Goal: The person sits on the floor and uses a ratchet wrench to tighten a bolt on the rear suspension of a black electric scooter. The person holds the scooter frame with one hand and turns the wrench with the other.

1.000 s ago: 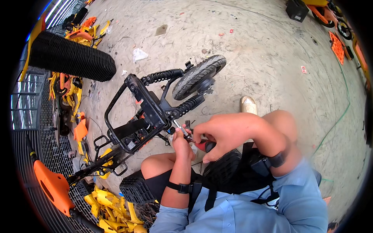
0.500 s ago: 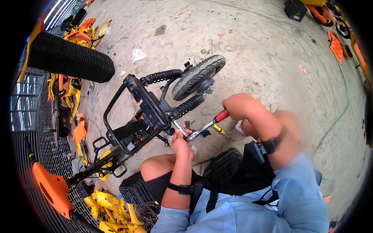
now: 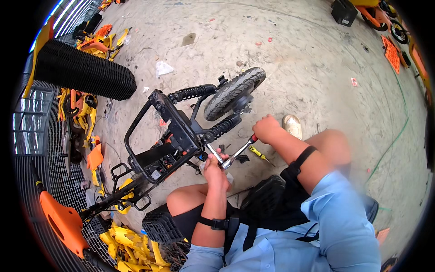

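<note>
A black electric bike frame (image 3: pixel 179 129) lies on its side on the floor before me, its rear wheel (image 3: pixel 234 94) and coil shock absorbers (image 3: pixel 223 126) toward the far side. My right hand (image 3: pixel 268 128) is closed around the red handle of a ratchet wrench (image 3: pixel 240 154). My left hand (image 3: pixel 213 168) holds the wrench near its head, fingers wrapped round the joint with a silver extension bar (image 3: pixel 214 150). That bar reaches to the frame by the lower shock mount; the fastener at its end is hidden.
A yellow screwdriver (image 3: pixel 259 153) lies on the floor near the wrench. An orange front cover (image 3: pixel 62 222) sits on the bike's front end. Yellow plastic panels (image 3: pixel 129 242) are heaped at lower left; a stack of black parts (image 3: pixel 86 70) stands at far left.
My right hand has swung left with the wrench handle, and its elbow has come closer to my body. A shoe now shows behind that forearm. My left hand keeps its hold.
</note>
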Tool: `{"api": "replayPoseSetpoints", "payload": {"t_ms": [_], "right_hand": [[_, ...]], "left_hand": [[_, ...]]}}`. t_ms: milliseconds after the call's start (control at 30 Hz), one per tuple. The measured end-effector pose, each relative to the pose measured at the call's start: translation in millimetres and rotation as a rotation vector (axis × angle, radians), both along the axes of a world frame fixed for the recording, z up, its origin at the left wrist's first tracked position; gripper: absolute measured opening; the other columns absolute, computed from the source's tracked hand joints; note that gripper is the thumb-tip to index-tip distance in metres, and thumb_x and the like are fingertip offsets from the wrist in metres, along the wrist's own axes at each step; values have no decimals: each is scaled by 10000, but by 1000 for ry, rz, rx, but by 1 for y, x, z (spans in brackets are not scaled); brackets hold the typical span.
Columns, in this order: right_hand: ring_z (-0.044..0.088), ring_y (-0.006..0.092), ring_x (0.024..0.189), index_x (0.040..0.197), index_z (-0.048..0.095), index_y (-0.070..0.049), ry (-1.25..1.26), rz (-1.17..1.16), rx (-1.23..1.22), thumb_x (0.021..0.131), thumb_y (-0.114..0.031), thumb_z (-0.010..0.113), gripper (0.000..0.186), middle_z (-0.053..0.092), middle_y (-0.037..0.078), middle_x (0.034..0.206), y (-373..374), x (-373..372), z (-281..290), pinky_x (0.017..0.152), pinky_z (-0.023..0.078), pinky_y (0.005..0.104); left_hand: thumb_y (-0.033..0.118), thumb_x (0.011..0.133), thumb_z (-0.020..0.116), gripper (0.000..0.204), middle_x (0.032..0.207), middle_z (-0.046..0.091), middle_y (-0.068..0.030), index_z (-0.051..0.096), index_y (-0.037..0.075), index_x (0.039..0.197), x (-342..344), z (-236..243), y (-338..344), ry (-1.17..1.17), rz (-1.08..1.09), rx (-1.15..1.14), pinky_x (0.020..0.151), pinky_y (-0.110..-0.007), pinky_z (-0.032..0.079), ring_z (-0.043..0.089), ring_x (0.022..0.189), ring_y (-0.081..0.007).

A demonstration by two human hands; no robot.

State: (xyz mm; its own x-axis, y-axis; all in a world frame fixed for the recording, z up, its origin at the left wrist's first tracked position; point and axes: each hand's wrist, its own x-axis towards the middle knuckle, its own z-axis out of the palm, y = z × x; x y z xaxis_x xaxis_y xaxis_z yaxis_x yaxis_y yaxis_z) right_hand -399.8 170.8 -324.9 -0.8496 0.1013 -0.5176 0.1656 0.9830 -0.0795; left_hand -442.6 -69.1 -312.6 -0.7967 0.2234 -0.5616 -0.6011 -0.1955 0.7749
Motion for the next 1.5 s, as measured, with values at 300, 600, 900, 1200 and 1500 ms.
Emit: {"api": "replayPoseSetpoints", "payload": {"t_ms": [300,600,900,1200,1500], "right_hand": [[676,232,970,913,768,-140,-149,-8,-7,790,-242,720,167,735,55,965,9,8,88,885,436,355],[695,311,831,824,753,-78,-69,-34,-159,752,-230,700,176,723,124,838,15,24,143,762,520,401],[678,366,779,827,696,-41,109,17,-352,726,-166,684,161,694,165,777,15,41,181,693,534,451],[676,363,741,994,545,-9,396,75,-512,780,-128,674,277,661,187,799,-25,65,206,619,527,457],[594,218,526,872,536,-41,890,344,-523,796,-169,599,162,573,103,743,-111,60,186,494,472,337]], "left_hand": [[293,1078,390,379,840,657,-78,593,-17,1158,-1,-2,0,12,6,-17,786,-317,514,634,813,-179],[325,1081,373,403,857,693,-86,581,-1,1197,-2,-1,2,22,-8,-140,742,-303,525,661,792,-176],[306,1080,353,354,944,710,-100,580,35,1095,-2,10,9,3,-3,-238,752,-308,519,633,805,-156],[212,1008,568,175,927,665,-46,589,47,1062,3,-7,-9,103,-134,-159,690,-261,512,612,808,-115],[214,1021,571,325,963,663,-49,560,-18,1249,-10,-5,-15,41,-272,-129,817,-223,471,608,925,-104]]}}
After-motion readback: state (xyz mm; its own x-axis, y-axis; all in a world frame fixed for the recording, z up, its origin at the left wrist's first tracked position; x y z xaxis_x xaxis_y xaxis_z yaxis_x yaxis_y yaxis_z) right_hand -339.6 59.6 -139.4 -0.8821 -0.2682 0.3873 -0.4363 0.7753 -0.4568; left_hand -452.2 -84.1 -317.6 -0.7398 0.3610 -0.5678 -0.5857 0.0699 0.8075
